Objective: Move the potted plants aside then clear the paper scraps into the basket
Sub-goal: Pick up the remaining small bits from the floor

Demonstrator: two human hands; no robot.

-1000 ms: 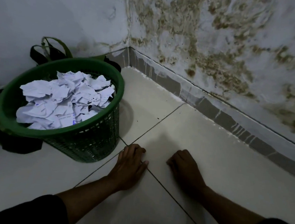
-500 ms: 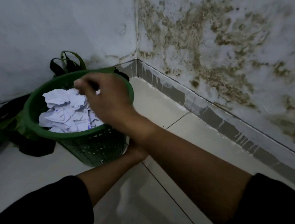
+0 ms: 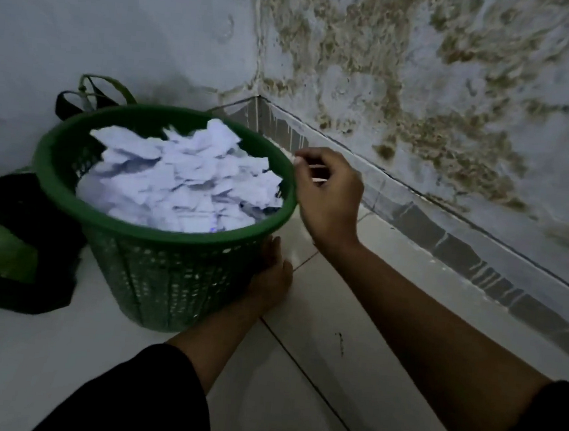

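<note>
Basket (image 3: pixel 174 274) holds heaped paper scraps (image 3: pixel 179 178). Your right hand (image 3: pixel 329 198) hovers beside its rim, fingers curled; contents indiscernible. Your left hand (image 3: pixel 270 279) presses flat against its wall.

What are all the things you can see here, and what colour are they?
basket: one, green plastic mesh, on the floor near the corner
paper scraps: a heap, too many to count, white, filling the basket
bag: one, black and green, on the floor left of the basket
straps: at least two, green and black, behind the basket against the wall
floor tiles: several, white
walls: two, pale, the right one with brown stains
left hand: one, resting against the basket's lower right side
right hand: one, fingers curled, by the basket's right rim; whether it holds a scrap is unclear
</note>
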